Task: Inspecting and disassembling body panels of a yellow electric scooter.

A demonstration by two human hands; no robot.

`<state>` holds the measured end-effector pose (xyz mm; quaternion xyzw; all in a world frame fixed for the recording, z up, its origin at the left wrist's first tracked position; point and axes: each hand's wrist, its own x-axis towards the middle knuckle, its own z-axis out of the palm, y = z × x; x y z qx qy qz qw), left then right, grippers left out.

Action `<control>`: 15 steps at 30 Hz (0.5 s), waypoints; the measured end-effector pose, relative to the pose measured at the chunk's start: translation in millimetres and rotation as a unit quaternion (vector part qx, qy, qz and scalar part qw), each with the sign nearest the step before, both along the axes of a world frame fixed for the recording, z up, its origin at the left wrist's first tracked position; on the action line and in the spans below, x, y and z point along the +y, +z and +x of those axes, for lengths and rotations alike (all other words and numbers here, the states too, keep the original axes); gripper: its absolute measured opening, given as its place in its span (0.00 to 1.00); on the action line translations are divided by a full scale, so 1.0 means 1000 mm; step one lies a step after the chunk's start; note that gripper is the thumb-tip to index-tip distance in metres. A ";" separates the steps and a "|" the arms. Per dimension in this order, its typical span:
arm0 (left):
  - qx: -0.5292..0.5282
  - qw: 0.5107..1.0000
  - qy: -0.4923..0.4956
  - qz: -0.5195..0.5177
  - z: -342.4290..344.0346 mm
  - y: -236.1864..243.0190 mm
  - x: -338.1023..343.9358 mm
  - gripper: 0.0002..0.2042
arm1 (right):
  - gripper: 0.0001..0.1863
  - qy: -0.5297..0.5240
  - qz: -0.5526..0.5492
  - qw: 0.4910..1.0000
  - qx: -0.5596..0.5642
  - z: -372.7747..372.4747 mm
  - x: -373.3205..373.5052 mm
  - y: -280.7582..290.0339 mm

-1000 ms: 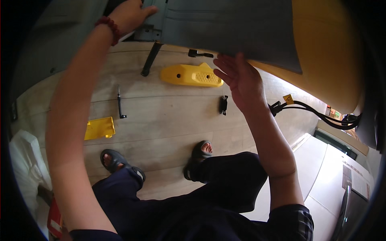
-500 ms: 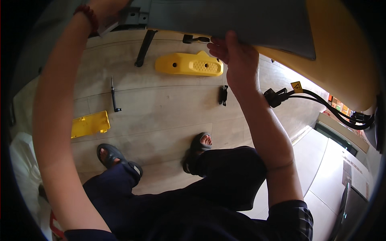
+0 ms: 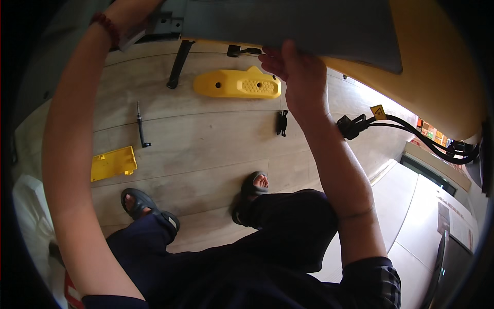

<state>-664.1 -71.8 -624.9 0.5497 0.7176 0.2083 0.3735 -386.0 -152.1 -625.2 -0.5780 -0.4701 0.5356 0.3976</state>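
A large dark grey panel (image 3: 288, 26) fills the top of the head view, with a yellow body (image 3: 437, 67) behind and to its right. My right hand (image 3: 303, 77) is at the panel's lower edge. Its thumb lies on the grey face, while the other fingers curl in below the edge. At the upper left, my left hand (image 3: 135, 11) reaches up beside a dark metal bracket (image 3: 167, 24) with holes. The fingers of that hand are hidden in shadow and by the picture's rim. A red bead bracelet (image 3: 105, 27) circles the left wrist.
On the floor lie a yellow moulded cover (image 3: 236, 84), a yellow tray-like cover (image 3: 114, 164), a thin black-handled tool (image 3: 140, 126) and a small black clip-like part (image 3: 281, 123). A black bar (image 3: 179, 64) hangs below the panel. Black cables (image 3: 411, 126) run at the right, above white cabinets (image 3: 406, 216).
The view has shifted slightly, so the floor things sit a little further left and lower. Both hands keep nearly the same places against the panel and bracket.
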 end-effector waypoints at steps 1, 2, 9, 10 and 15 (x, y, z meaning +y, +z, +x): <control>-0.004 1.000 0.014 0.013 0.000 -0.003 0.000 0.17 | 0.21 -0.001 -0.006 1.000 -0.009 0.001 0.001 0.000; -0.007 0.999 0.029 0.027 0.000 -0.006 0.000 0.18 | 0.21 0.005 -0.005 1.000 -0.013 0.002 0.003 0.001; 0.099 0.986 0.021 0.131 0.003 -0.021 0.005 0.28 | 0.21 -0.024 -0.039 0.999 0.018 -0.002 0.000 0.008; 0.077 0.988 0.017 0.132 0.001 -0.021 0.006 0.28 | 0.21 -0.016 -0.037 0.999 0.020 -0.003 0.000 0.008; 0.095 0.985 -0.003 0.141 -0.007 -0.021 0.007 0.28 | 0.22 -0.017 -0.045 0.999 0.019 -0.003 0.000 0.009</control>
